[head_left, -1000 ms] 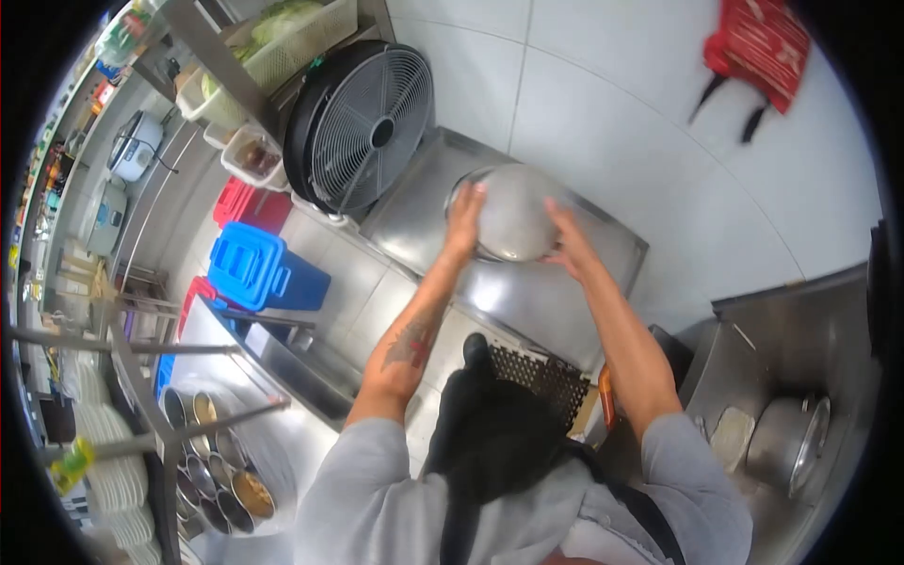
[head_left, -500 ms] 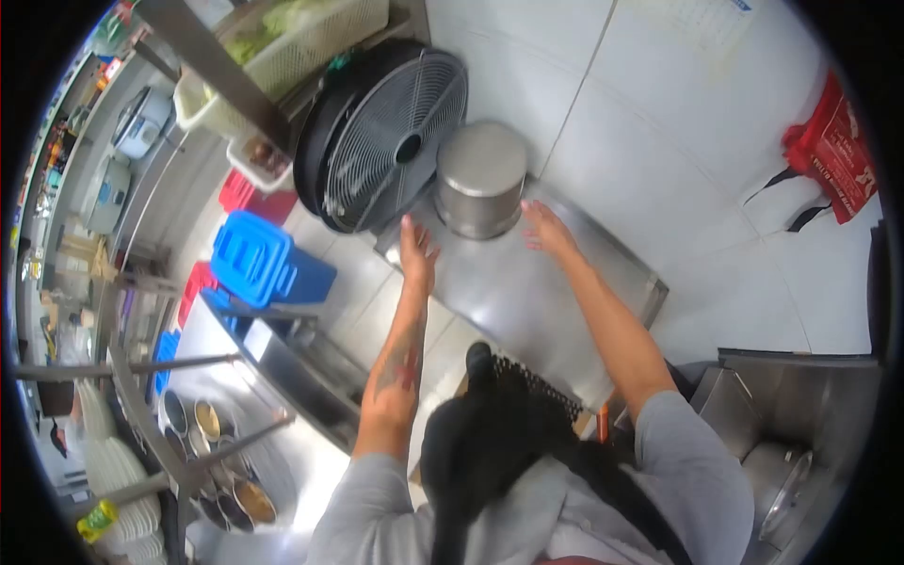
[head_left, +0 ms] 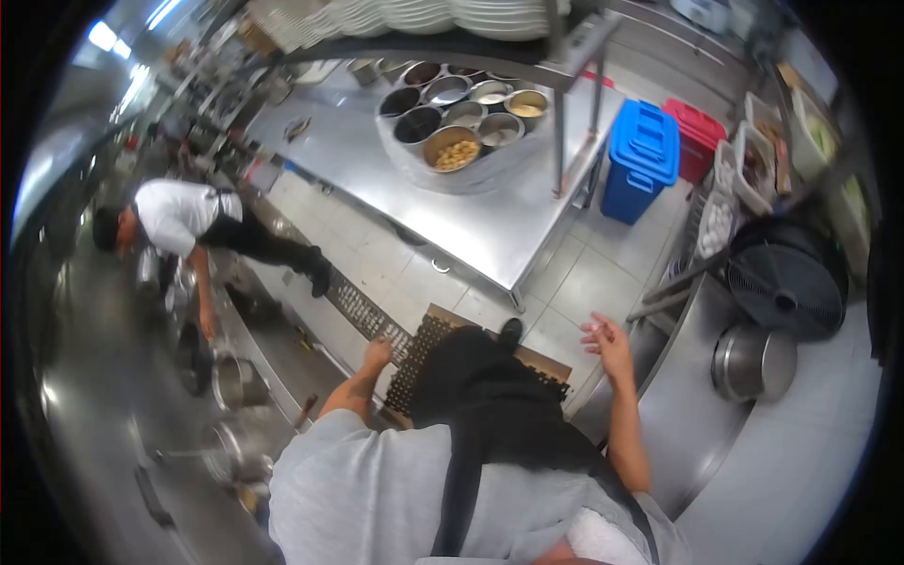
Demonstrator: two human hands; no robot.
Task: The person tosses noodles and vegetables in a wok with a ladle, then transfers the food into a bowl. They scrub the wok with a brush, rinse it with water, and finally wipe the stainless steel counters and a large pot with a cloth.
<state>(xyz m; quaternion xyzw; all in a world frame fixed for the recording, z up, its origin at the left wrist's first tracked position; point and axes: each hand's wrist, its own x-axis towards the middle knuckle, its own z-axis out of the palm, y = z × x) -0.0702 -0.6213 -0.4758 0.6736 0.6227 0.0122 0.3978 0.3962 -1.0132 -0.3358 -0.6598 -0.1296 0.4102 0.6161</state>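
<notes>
My left hand (head_left: pixel 379 353) hangs over the dark perforated floor mat (head_left: pixel 414 353), its fingers curled in and nothing showing in them. Held out on the other side, my right hand (head_left: pixel 610 347) has its fingers loosely bent and apart, with nothing in it. It is nearest to the steel counter (head_left: pixel 678 414) along the wall. A steel pot (head_left: pixel 749 363) rests on that counter beside a black round fan (head_left: pixel 786 278), out of reach of both hands.
A steel table (head_left: pixel 348 141) ahead carries several containers of ingredients (head_left: pixel 461 122). Blue (head_left: pixel 643 155) and red bins (head_left: pixel 695 137) stand on the tiled floor. To the left, a co-worker in white (head_left: pixel 188 217) leans over the cooking line with pots (head_left: pixel 235 381).
My view has swung left from the wall counter to the kitchen aisle. Both hands have come away from around the steel pot; the left has curled closed. The co-worker has come into view.
</notes>
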